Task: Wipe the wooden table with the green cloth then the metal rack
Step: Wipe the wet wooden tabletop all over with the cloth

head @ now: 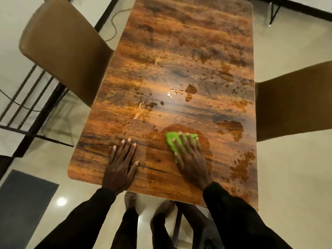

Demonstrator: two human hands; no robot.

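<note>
You have one table (179, 60), one cloth (171, 141), two chairs, and both hands on the wood. The table's long axis runs away from you. The cloth lies flat near the table's near end, right of centre, its longer side running across the table. Your right hand (191, 159) presses it flat, fingers spread, not clenched around it. Your left hand (122, 161) rests open, palm down, holding nothing. One chair (66, 44) stands left, one chair (294, 101) right. Wet patches dot the top.
</note>
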